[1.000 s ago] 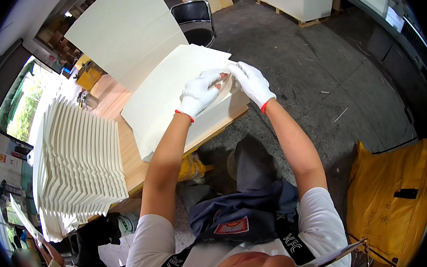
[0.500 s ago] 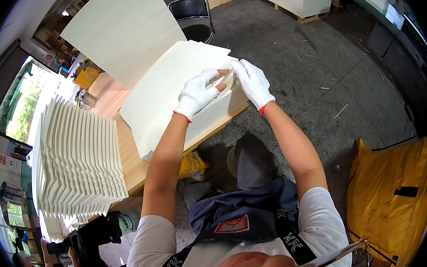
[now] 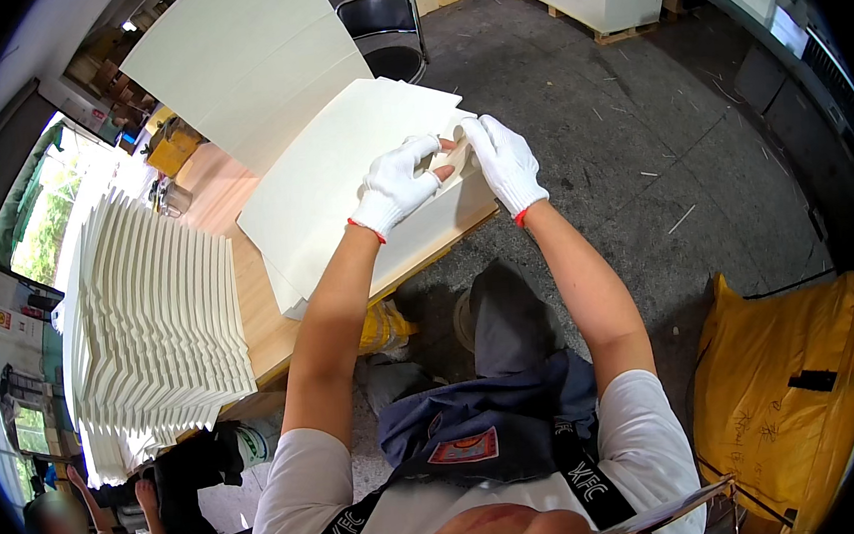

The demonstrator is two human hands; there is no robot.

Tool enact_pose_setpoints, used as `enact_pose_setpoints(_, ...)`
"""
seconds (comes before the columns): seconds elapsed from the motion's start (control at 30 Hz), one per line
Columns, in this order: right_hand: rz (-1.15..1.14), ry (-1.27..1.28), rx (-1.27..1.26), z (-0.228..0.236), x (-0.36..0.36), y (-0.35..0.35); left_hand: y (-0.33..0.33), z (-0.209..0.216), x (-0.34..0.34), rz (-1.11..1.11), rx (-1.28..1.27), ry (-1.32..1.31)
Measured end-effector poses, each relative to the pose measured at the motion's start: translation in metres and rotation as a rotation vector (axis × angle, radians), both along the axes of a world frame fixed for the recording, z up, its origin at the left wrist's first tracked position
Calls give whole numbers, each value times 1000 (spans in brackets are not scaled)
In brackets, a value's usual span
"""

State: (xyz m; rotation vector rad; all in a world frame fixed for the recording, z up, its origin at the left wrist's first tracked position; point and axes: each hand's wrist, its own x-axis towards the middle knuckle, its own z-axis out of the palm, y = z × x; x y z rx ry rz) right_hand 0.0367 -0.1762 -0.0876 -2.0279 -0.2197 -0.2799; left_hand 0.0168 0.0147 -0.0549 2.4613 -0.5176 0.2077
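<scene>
My left hand point(image 3: 398, 181), in a white glove with bare thumb and index fingertips, is at the right end of a stack of white card sheets point(image 3: 324, 170). Its thumb and index finger are bent around the edge of a curled piece of white card point(image 3: 459, 152). Across from it, my right hand point(image 3: 505, 163), also gloved in white with a red cuff, presses its fingers together on the other side of that curled card. The palms hide part of the card between them. The stack lies near the front edge of a wooden table point(image 3: 262, 310).
Folded white sheets point(image 3: 156, 333) stand in a tall pile on the left. Behind the stack a large white panel point(image 3: 251, 65) rises, with a black chair point(image 3: 384, 34) beyond. A yellow bag point(image 3: 788, 389) sits at right. Another person point(image 3: 117, 532) is at lower left.
Both hands stay nearly in place; the curled card between them opens slightly more to view. The person at lower left has shifted and raised an arm.
</scene>
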Motion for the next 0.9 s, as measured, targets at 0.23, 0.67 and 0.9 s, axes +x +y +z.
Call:
enact_pose_setpoints(0.23, 10, 58, 20, 5, -2, 0, 0, 2, -1, 34, -62, 55)
enact_pose_setpoints(0.67, -8, 27, 26, -2, 1, 1, -3, 3, -3, -1, 28, 13)
enact_pose_setpoints(0.9, -15, 64, 47, 7, -4, 1, -11, 17, -13, 79, -53, 75)
